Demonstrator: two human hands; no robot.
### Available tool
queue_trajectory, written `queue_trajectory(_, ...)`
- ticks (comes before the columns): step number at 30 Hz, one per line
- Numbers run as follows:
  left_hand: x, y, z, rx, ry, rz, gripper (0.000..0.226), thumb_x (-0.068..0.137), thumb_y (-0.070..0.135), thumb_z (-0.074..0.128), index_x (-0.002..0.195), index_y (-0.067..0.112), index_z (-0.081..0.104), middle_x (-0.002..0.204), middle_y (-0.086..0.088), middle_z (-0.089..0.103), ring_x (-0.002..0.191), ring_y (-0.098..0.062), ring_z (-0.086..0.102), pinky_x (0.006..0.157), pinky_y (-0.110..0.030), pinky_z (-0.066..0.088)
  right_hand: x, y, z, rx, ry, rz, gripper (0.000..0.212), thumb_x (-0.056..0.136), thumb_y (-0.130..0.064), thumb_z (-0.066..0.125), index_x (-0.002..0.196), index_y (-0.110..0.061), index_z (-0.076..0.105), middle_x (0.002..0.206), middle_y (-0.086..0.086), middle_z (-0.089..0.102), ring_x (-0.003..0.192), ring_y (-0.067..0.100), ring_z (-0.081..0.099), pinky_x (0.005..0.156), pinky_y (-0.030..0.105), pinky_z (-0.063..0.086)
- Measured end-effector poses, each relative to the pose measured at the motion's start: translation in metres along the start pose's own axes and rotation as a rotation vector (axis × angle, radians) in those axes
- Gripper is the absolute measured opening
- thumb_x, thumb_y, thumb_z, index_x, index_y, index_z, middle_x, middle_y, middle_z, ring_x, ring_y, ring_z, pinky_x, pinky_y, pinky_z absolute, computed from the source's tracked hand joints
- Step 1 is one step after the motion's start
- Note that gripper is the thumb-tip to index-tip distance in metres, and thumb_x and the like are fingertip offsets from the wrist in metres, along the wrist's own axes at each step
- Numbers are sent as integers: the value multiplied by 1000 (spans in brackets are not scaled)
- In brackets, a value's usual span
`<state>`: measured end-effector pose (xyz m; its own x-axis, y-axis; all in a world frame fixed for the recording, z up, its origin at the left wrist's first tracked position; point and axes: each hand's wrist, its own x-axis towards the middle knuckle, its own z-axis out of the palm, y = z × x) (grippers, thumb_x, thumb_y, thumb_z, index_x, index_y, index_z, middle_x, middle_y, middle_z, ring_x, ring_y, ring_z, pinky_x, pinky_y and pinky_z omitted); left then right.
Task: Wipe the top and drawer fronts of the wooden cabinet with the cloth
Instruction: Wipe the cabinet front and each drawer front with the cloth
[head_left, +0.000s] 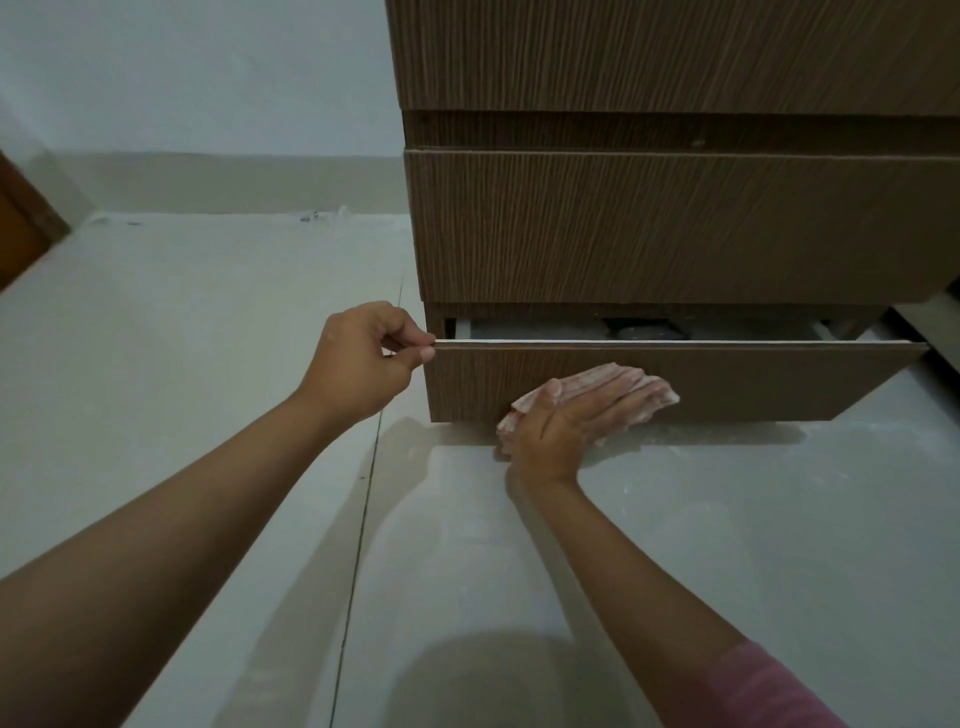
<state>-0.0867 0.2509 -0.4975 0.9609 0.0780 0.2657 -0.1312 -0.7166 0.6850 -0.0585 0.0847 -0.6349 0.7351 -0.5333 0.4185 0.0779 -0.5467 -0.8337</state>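
The wooden cabinet (675, 223) with brown striped grain fills the upper right. Its bottom drawer (769, 379) is pulled out a little, with dark contents just visible inside. My left hand (363, 358) pinches the top left corner of that drawer front. My right hand (566, 421) lies flat on a pink-and-white cloth (623, 382), pressing it against the lower left part of the bottom drawer front. The two drawers above are closed. The cabinet top is out of view.
Pale glossy floor tiles (208, 364) spread left of and in front of the cabinet, with a grout line running toward me. A white wall (197, 78) and skirting stand behind. A brown wooden edge (21, 228) shows at far left.
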Motion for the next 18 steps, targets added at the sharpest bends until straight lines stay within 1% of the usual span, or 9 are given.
queue_trajectory(2, 0, 0, 0, -5, -4, 0, 4, 78, 10, 71, 83, 9, 71, 86, -5, 68, 79, -16, 63, 68, -11, 44, 5, -10, -1, 45, 22, 1, 76, 98, -42, 29, 145, 4, -9, 152, 30, -15, 143, 42, -13, 113, 61, 8)
queue_trajectory(5, 1, 0, -1, -11, -10, 6, 4, 78, 9, 71, 83, 9, 71, 86, -5, 69, 80, -17, 64, 69, -14, 46, 1, -34, 6, 75, 35, -26, 76, 96, -40, 31, 145, 0, -11, 153, 25, -16, 144, 40, -16, 114, 62, 3)
queue_trajectory(7, 1, 0, -1, -13, -13, -1, 5, 78, 9, 71, 83, 10, 72, 85, -4, 69, 79, -15, 63, 67, -10, 45, -9, -49, 14, 60, 33, -55, 75, 95, -42, 32, 146, -4, -9, 154, 18, -14, 143, 40, -15, 114, 62, 1)
queue_trajectory(9, 2, 0, -2, -14, -20, -8, 6, 78, 8, 71, 83, 10, 72, 84, -2, 68, 77, -13, 63, 63, -3, 43, -22, -61, 24, 51, 20, -80, 75, 95, -46, 29, 146, -6, -9, 155, 15, -13, 143, 40, -14, 115, 59, -2)
queue_trajectory(11, 3, 0, -2, -15, -34, -12, 7, 77, 7, 71, 83, 11, 72, 83, -1, 68, 77, -11, 62, 62, -1, 42, -36, -67, 35, 36, 9, -134, 76, 96, -48, 26, 147, -8, -14, 155, 13, -22, 143, 40, -16, 115, 55, -7)
queue_trajectory(13, 4, -1, -3, -19, -41, -13, 8, 77, 6, 71, 82, 12, 72, 82, 0, 67, 76, -8, 62, 63, -2, 42, -49, -68, 45, 21, -1, -184, 79, 96, -45, 27, 147, -8, -21, 153, 10, -33, 143, 38, -18, 115, 52, -11)
queue_trajectory(15, 4, -1, -3, -25, -40, -5, 8, 77, 6, 71, 82, 12, 71, 81, 1, 66, 75, -8, 61, 63, -1, 42, -57, -65, 50, -3, -6, -197, 79, 96, -45, 27, 147, -8, -22, 152, 9, -34, 143, 35, -20, 115, 46, -15)
queue_trajectory(18, 3, -3, -2, -34, -38, -5, 7, 77, 7, 71, 82, 12, 71, 81, 1, 66, 76, -10, 61, 64, -3, 43, -61, -52, 51, -26, -19, -223, 77, 97, -46, 25, 147, -10, -21, 153, 8, -34, 143, 29, -23, 115, 42, -16)
